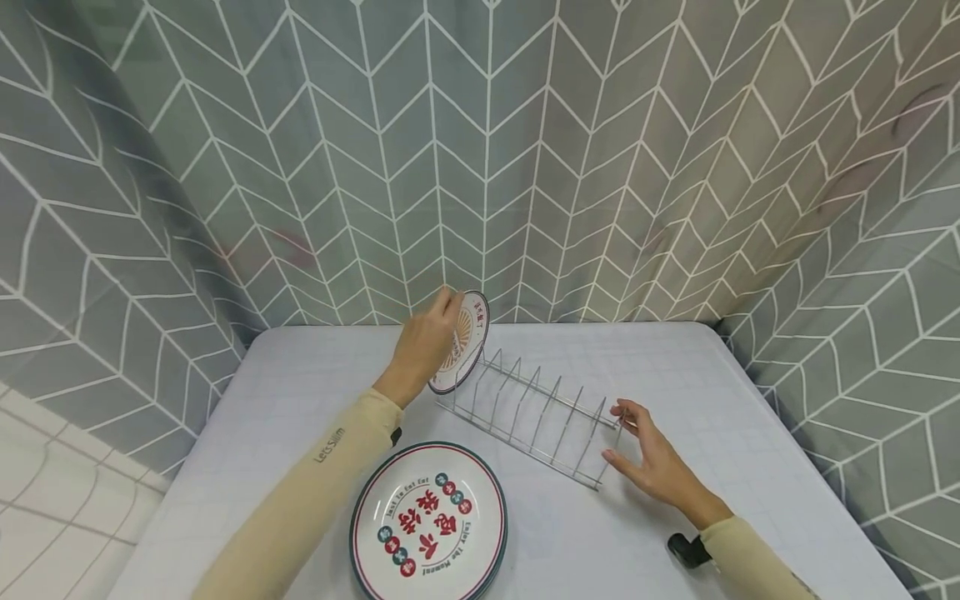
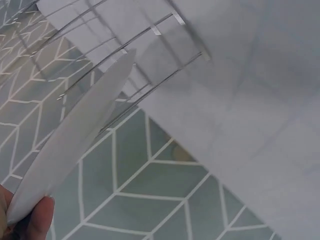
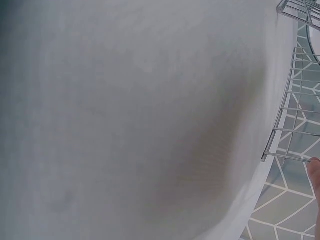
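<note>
My left hand (image 1: 426,343) grips a small white plate (image 1: 467,340) with a red rim and red sunburst print, holding it on edge at the far end of a wire dish rack (image 1: 534,413). In the left wrist view the plate (image 2: 75,140) appears edge-on beside the rack wires (image 2: 150,60), with a fingertip (image 2: 39,220) on its lower rim. My right hand (image 1: 647,454) lies with straight fingers against the near end of the rack; the right wrist view shows the rack wires (image 3: 295,115) and a fingertip (image 3: 314,170) by them.
A stack of larger plates (image 1: 429,525) with red characters sits on the white table (image 1: 750,433) near its front edge, left of centre. A grey curtain (image 1: 525,167) with a white chevron pattern surrounds the table on three sides.
</note>
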Demonstrator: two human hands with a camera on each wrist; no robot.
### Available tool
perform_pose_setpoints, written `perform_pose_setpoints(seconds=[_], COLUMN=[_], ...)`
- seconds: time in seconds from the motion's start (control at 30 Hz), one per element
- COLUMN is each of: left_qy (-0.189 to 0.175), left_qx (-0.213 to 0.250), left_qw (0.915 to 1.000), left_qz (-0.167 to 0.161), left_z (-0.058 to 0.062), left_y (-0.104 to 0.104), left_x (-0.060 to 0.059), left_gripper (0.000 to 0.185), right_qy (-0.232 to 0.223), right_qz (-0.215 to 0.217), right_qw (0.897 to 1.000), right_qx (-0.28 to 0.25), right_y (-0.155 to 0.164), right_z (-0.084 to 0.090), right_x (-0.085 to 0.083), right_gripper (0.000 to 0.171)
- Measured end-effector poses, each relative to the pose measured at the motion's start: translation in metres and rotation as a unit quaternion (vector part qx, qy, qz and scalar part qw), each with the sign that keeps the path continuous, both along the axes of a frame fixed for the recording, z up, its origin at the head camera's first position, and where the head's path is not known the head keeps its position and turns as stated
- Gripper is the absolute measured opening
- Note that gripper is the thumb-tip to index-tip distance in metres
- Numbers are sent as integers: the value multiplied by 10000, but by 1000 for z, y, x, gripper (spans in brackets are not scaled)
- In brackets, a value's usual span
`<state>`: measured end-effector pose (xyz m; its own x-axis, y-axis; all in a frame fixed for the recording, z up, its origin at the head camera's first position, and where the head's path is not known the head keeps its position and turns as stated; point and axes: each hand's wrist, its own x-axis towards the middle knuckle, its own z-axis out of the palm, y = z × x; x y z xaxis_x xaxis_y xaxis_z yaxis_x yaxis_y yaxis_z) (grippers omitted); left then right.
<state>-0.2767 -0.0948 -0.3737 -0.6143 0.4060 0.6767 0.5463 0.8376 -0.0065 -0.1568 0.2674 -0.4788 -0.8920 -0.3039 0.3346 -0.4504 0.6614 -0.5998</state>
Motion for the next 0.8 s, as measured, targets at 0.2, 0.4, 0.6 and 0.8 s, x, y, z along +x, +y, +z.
perform_pose_setpoints(seconds=[0.2, 0.4, 0.6, 0.8], left_qy=[-265, -288, -627, -805], left_qx=[136, 290, 647, 758], left_qw=[9995, 9990, 9959, 9938], left_qz=[82, 169, 107, 64], left_z=[-18, -26, -29, -34], left_y=[0, 3, -1, -6], left_x=[-4, -6, -6, -6], left_gripper=[46, 40, 44, 52], right_qy=[-21, -110, -170, -50], right_qz=[-80, -93, -120, -111], right_qw=[9999, 9998, 9996, 9997], right_qx=[101, 140, 164, 223], right_y=[1, 1, 1, 1], right_z=[-1, 1, 2, 1], right_x=[1, 0, 1, 0], right_gripper=[76, 76, 77, 77])
